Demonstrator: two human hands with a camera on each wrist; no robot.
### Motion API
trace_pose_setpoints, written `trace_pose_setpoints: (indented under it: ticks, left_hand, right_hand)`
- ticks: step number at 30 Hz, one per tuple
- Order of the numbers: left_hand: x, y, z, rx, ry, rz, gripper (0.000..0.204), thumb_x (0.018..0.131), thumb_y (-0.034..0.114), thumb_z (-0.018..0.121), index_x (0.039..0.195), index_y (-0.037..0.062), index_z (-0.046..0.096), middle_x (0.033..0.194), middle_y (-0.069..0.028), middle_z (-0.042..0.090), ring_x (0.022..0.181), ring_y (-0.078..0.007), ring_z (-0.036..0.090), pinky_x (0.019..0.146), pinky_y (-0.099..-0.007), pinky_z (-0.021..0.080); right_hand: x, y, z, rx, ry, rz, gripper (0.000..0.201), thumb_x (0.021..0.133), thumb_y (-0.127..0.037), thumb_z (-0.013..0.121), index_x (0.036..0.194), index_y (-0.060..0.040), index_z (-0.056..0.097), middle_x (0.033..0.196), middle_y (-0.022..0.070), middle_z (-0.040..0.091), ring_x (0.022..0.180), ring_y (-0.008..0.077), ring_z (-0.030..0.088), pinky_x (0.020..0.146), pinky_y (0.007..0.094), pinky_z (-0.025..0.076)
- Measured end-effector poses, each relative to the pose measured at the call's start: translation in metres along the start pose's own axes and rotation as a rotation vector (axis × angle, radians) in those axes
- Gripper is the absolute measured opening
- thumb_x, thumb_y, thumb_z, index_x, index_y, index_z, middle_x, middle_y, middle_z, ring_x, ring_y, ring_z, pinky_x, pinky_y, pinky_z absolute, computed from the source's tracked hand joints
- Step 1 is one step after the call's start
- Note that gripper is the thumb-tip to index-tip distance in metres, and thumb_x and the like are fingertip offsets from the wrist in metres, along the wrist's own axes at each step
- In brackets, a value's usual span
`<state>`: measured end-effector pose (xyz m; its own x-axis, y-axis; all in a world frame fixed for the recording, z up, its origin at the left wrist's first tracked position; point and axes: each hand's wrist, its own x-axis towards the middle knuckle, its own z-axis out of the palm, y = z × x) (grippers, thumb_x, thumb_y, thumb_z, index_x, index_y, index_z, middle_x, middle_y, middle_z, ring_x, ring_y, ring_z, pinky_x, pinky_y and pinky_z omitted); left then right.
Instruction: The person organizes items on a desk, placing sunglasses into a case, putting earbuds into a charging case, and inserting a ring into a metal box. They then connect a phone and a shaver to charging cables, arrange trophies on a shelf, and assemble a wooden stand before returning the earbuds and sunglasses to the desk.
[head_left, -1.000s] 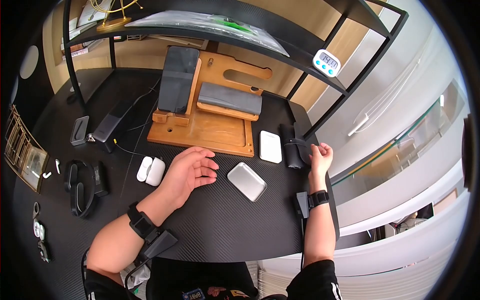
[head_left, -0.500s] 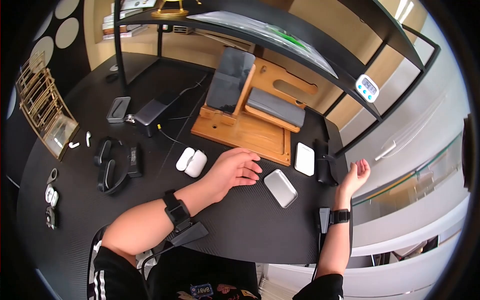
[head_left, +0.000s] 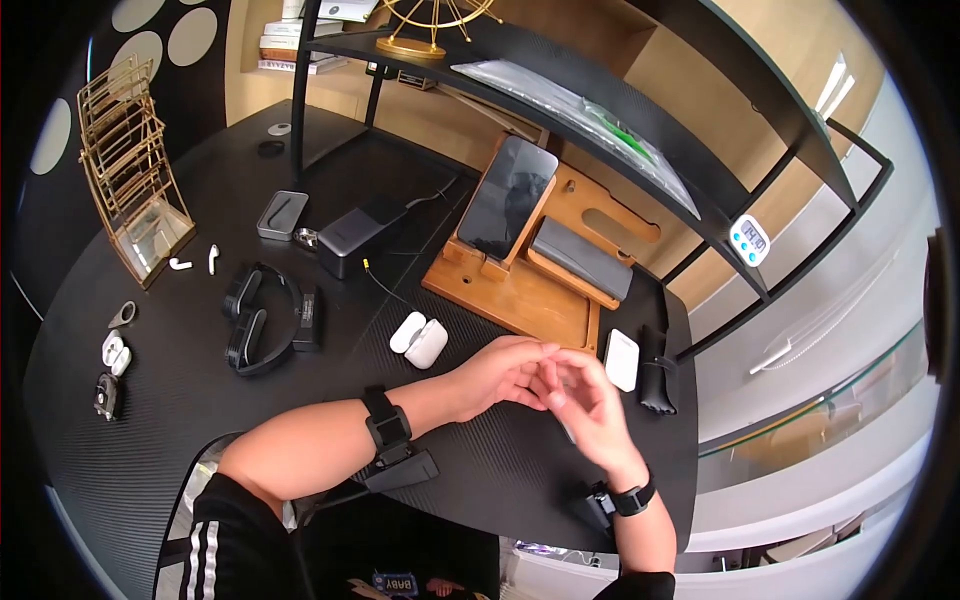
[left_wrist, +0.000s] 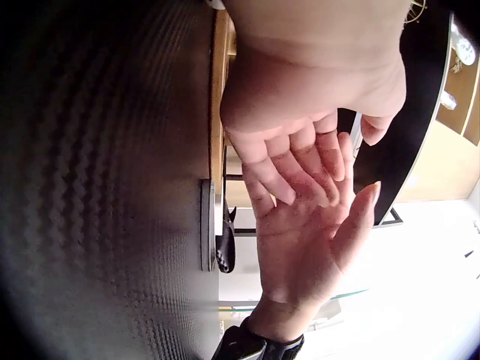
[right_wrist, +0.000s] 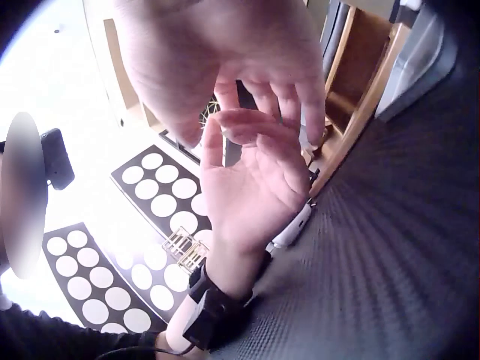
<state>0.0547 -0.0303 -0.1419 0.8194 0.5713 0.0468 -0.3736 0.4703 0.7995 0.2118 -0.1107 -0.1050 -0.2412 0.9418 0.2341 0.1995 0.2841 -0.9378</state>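
Over the front of the black desk, my left hand (head_left: 497, 381) and right hand (head_left: 597, 418) meet, fingers overlapping in the head view. Both have relaxed, slightly bent fingers. In the left wrist view the left hand (left_wrist: 315, 90) has its fingers across the right hand's palm (left_wrist: 296, 240), and nothing is held. Below the hands lies a shallow metal tin tray (right_wrist: 420, 67), mostly hidden behind the right hand in the head view. Left of the left hand sits a white earbud case (head_left: 428, 343) with its lid up.
Behind the hands stands a wooden dock (head_left: 520, 307) holding a phone (head_left: 508, 197) and a grey case (head_left: 582, 260). A white rectangular block (head_left: 621, 360) and black pouch (head_left: 657, 370) lie right. Left are a black headset (head_left: 245, 335) and power bank (head_left: 355, 238). A shelf (head_left: 560, 110) overhangs the back.
My right hand has moved left from the desk's right edge to meet the left hand, covering most of the tin tray. The head view has turned left.
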Motion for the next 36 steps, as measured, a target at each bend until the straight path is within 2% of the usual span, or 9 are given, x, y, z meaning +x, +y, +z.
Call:
trace_pose_setpoints:
  ticks: [4,6,9,13,14,16,23,31,36]
  left_hand:
    - [-0.003,0.002,0.002,-0.112,-0.14,0.061,0.033,0.094,0.03,0.045,0.08,0.0036,0.058,0.075,-0.0094,0.061,0.073,-0.0182,0.062,0.071,-0.0281,0.049]
    - [-0.002,0.002,-0.004,-0.179,-0.141,0.087,0.029,0.092,0.03,0.051,0.079,0.0047,0.056,0.074,-0.0065,0.06,0.066,-0.0134,0.058,0.063,-0.0233,0.047]
    - [-0.002,0.011,-0.013,-0.18,-0.072,0.09,0.033,0.091,0.033,0.052,0.069,0.0079,0.056,0.064,-0.0033,0.057,0.055,-0.0108,0.054,0.052,-0.0218,0.044]
    - [-0.002,0.012,-0.029,-0.32,-0.14,0.1,0.042,0.09,0.041,0.051,0.059,0.0132,0.048,0.058,-0.0002,0.052,0.052,-0.01,0.05,0.05,-0.0219,0.041]
    - [0.0,0.011,-0.029,-0.319,-0.139,0.101,0.042,0.09,0.041,0.051,0.059,0.0132,0.048,0.058,-0.0002,0.052,0.052,-0.01,0.05,0.05,-0.0219,0.041]
    - [0.004,0.016,-0.02,-0.405,0.198,0.022,0.051,0.092,0.045,0.041,0.054,0.0116,0.045,0.06,-0.0061,0.054,0.06,-0.0163,0.055,0.059,-0.0289,0.046]
    - [0.007,0.011,-0.032,-0.44,0.076,0.033,0.053,0.092,0.042,0.042,0.048,0.0148,0.037,0.054,-0.0024,0.048,0.053,-0.0159,0.05,0.052,-0.0284,0.043]
    - [0.011,0.0,-0.032,-0.231,0.19,-0.003,0.037,0.093,0.033,0.048,0.062,0.0133,0.047,0.058,0.0007,0.05,0.057,-0.0097,0.05,0.052,-0.0241,0.041]
    - [0.012,0.004,-0.022,-0.107,0.302,0.017,0.02,0.092,0.023,0.051,0.076,0.0112,0.051,0.072,0.001,0.054,0.069,-0.0075,0.054,0.063,-0.0222,0.046]
  right_hand:
    - [0.014,0.007,0.03,0.335,-0.082,0.036,0.048,0.083,0.006,0.058,0.127,-0.0047,0.04,0.105,0.0028,0.046,0.106,0.0104,0.046,0.091,0.0254,0.041]
    - [0.025,0.005,0.042,0.204,0.038,-0.019,0.041,0.081,-0.002,0.065,0.118,-0.0032,0.046,0.096,0.0032,0.048,0.093,0.01,0.052,0.079,0.0242,0.046]
    - [0.038,-0.001,0.047,-0.517,0.108,-0.119,0.029,0.074,-0.005,0.067,0.097,-0.0013,0.048,0.08,0.0057,0.053,0.068,0.0147,0.056,0.055,0.0292,0.044]
    - [0.052,-0.008,0.066,-0.909,0.202,-0.252,0.028,0.068,-0.002,0.059,0.094,0.0001,0.049,0.08,0.0163,0.054,0.065,0.0338,0.057,0.057,0.0374,0.048]
    - [0.055,-0.008,0.069,-0.908,0.202,-0.253,0.028,0.068,-0.002,0.059,0.094,0.0001,0.049,0.08,0.0163,0.054,0.065,0.0338,0.057,0.057,0.0374,0.048]
    - [0.059,-0.009,0.075,-1.168,0.202,-0.175,0.022,0.072,-0.006,0.058,0.092,0.0003,0.051,0.079,0.0167,0.054,0.065,0.0318,0.06,0.055,0.0358,0.05]
    - [0.064,-0.001,0.094,-1.593,0.246,0.002,0.017,0.076,-0.009,0.056,0.091,-0.0007,0.054,0.078,0.0129,0.056,0.064,0.0209,0.062,0.051,0.0274,0.051]
    - [0.051,0.013,0.096,-1.953,0.249,0.172,0.019,0.078,-0.012,0.056,0.095,-0.0029,0.055,0.075,0.0034,0.052,0.062,0.0119,0.058,0.049,0.0205,0.048]
    - [0.045,0.015,0.101,-1.972,0.211,0.192,0.035,0.079,-0.014,0.056,0.11,0.0026,0.053,0.097,0.0131,0.055,0.078,0.0179,0.057,0.06,0.0278,0.049]
